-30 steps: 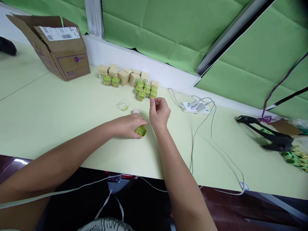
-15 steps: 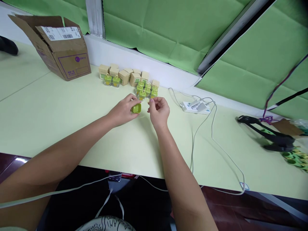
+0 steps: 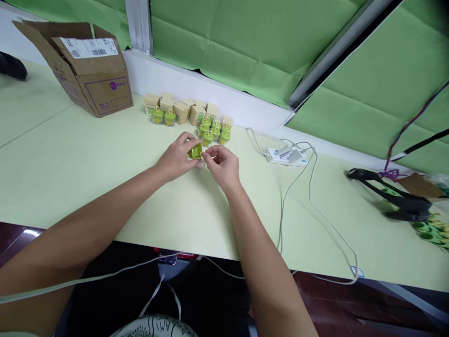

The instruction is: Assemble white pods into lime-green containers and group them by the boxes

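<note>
Nearest, below the tabletop edge: a white cable slung across the dark gap. Farther in, both forearms converging over the middle of the tabletop. In the left hand, pinched between thumb and fingertips: a small green cap, apparently lifted just clear of the surface, close in front of a cluster of green-capped jars. Held that way, probably, to keep one face presented to the other hand. Narrow, the right hand, fingertips drawn together just beside the cap, almost touching it; too small to tell whether anything lies between them. Squat and squarish, the cap, so no marked long axis; tilted, with what looks like its hollow side turned rightward and a little up toward those fingertips, though hard to make out. Beyond, jars packed close together with loops upward, likely kept as one group within easy reach; two more jars apart to the left; a row of small boxes behind, near the white ledge. Off to the right, a power strip with trailing cords, well apart from the hands. Far left, an open cardboard box tipped on its side; at the back, green fabric.
</note>
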The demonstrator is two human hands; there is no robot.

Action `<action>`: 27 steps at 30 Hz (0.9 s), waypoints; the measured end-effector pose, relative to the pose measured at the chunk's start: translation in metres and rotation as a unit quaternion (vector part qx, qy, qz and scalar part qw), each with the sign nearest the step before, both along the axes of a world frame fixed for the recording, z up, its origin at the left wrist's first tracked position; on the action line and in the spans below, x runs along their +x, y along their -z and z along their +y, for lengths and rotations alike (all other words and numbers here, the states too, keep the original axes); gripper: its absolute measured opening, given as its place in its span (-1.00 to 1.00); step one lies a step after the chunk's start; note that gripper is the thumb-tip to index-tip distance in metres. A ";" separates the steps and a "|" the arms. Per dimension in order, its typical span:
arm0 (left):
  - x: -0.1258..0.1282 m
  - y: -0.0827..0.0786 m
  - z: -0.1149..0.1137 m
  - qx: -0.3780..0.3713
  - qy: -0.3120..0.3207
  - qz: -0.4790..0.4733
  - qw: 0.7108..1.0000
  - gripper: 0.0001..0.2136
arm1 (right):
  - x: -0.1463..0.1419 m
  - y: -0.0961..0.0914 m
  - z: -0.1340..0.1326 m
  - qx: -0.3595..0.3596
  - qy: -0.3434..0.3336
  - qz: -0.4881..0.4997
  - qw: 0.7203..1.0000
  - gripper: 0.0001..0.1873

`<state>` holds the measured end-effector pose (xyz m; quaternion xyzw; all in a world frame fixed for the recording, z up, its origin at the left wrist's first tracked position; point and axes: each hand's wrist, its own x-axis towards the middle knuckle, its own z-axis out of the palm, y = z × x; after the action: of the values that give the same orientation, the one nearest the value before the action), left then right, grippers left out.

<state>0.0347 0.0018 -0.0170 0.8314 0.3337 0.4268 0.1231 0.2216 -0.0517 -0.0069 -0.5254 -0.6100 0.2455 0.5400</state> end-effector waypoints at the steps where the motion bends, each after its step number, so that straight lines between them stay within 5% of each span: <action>1: 0.001 0.000 -0.001 0.007 0.001 0.000 1.000 -0.58 | -0.001 0.000 -0.001 0.002 0.006 -0.010 1.000 -0.74; 12: 0.003 0.001 -0.005 0.027 0.018 -0.004 0.999 -0.59 | -0.011 -0.003 -0.007 0.020 0.076 -0.062 0.995 -0.81; 27: 0.006 0.000 -0.011 0.044 0.055 0.013 0.997 -0.48 | -0.019 -0.005 -0.011 0.028 0.089 -0.098 0.991 -0.82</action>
<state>0.0403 -0.0090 -0.0172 0.8588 0.2700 0.4224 0.1054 0.2027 -0.0622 -0.0015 -0.5840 -0.6170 0.1265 0.5122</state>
